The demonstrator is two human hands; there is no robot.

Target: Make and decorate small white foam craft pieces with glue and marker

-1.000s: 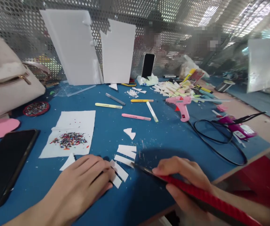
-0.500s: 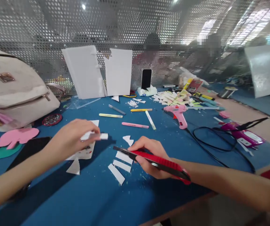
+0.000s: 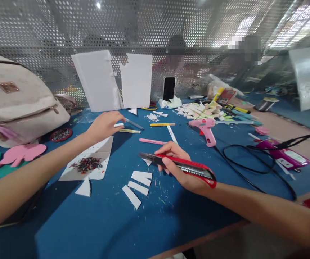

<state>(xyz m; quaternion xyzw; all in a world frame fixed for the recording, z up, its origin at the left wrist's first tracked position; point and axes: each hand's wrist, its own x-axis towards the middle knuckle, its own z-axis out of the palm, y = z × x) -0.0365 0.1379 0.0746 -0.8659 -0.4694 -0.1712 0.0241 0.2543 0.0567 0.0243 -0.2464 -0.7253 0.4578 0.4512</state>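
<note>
My right hand (image 3: pixel 178 162) is closed round a red box cutter (image 3: pixel 198 169), its dark blade pointing left above the table. A small white foam strip (image 3: pixel 119 125) is pinched in my left hand (image 3: pixel 106 124), which hovers near a yellow highlighter (image 3: pixel 130 131) and a grey pen (image 3: pixel 134 124). Several cut white strips (image 3: pixel 139 187) lie on the blue table below the blade. To their left is a sheet of paper (image 3: pixel 106 146) bearing a pile of dark and red bits (image 3: pixel 87 165). A white triangular scrap (image 3: pixel 84 188) touches its lower edge.
A pink glue gun (image 3: pixel 205 130) with a black cord lies right of a pink pen (image 3: pixel 152 141). Behind stand two white boards (image 3: pixel 137 81) and a phone (image 3: pixel 169 88). Pale scraps (image 3: pixel 198 111) are heaped at the back right. A cream backpack (image 3: pixel 22 100) fills the left.
My left hand has moved away from me and slightly right with the white strip, uncovering the paper and its dark pile. My right hand has risen slightly with the box cutter.
</note>
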